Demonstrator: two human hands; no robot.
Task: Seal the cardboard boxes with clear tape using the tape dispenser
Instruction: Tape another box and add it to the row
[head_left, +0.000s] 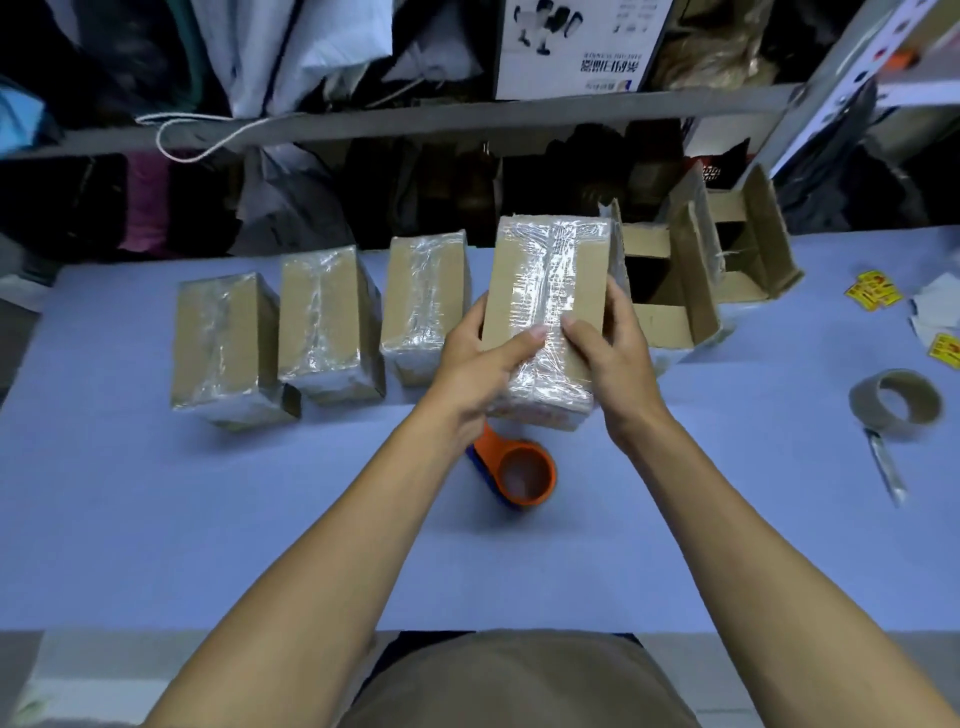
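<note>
both hands, left (475, 366) and right (615, 358), grip the taped box (545, 291) (thumbs on top) above the dispenser (519, 470).

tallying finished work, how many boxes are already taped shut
4: three in a row on the table at left, and one held in both hands. None seem hidden.

Dim, bluish; soft blur; edges warped

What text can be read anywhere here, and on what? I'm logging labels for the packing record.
None reads clearly.
White box on shelf: upside-down print, too blurred to read.
Yellow stickers on table: too small.
Box held by left hand and right hand: no print visible.
</note>
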